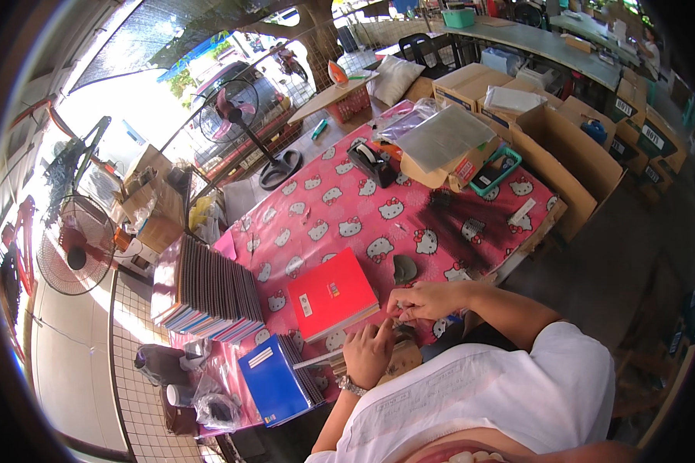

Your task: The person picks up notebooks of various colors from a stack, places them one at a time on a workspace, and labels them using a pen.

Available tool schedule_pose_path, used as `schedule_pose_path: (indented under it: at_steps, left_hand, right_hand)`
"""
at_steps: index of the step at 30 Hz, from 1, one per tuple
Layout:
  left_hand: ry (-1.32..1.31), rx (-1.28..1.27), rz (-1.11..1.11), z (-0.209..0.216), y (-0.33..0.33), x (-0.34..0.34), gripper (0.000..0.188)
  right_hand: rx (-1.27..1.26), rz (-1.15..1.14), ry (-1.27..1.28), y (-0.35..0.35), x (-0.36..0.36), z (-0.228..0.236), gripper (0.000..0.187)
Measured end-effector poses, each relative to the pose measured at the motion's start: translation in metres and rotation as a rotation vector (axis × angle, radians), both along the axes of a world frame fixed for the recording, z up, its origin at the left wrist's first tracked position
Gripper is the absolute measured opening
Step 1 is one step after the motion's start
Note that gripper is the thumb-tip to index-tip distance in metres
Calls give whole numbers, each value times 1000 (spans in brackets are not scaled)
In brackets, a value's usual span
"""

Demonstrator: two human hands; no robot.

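Left hand at the near edge of the desk, fingers curled, index finger pointing up toward the right hand. Right hand closed in a pinch on a small item, too small to identify. Whether the left hand grips anything: cannot tell. Both close together, just right of a red notebook lying flat on the pink patterned cloth. Brown cardboard piece under the left hand, partly hidden by it. Blue notebook at the near left corner, leaning on a short row of books. Long stack of notebooks along the left edge, spines up. Small dark grey object just beyond the right hand. Tape dispenser at the far side, well apart. Open cardboard box with clear plastic sleeves beside a teal basket. Standing fan beyond the desk. Further cartons crowding the right side.
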State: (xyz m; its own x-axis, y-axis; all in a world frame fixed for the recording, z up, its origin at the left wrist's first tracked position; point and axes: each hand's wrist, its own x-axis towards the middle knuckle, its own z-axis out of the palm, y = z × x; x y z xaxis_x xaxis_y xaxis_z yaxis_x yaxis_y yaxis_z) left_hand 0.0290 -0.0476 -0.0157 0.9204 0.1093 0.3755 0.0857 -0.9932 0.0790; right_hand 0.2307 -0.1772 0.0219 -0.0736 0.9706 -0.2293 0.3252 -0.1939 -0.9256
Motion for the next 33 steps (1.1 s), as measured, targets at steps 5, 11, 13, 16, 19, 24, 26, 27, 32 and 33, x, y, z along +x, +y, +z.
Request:
schedule_pose_path:
  at_steps: [5,11,13,16,19,24,26,27,32,33]
  left_hand:
    - [-2,-31,-8,3,-3,6,24]
    - [22,-28,17,2,-2,4,22]
    - [-14,-9,0,1,-2,4,23]
    - [-35,-8,-5,0,-1,6,24]
    - [-2,-45,6,7,-5,7,22]
    - [-14,-36,6,7,-5,6,22]
    - [-16,-36,-6,3,-5,3,21]
    - [-18,-35,-8,1,-5,2,21]
    - [-54,-36,-7,1,-7,6,19]
    - [-58,-32,-3,1,-7,7,19]
  right_hand:
    - [234,-133,-223,58,71,-116,52]
    - [-116,-70,-888,74,58,-169,84]
    - [-53,-51,-974,73,60,-182,85]
    - [49,-82,-982,66,69,-194,82]
    - [81,-118,-966,60,69,-199,79]
    - [53,-203,-931,60,75,-194,66]
    - [36,-213,-870,57,77,-182,60]
    - [17,-205,-807,56,75,-172,59]
    - [179,-248,-593,48,78,-157,59]
    - [182,-258,-564,47,77,-153,60]
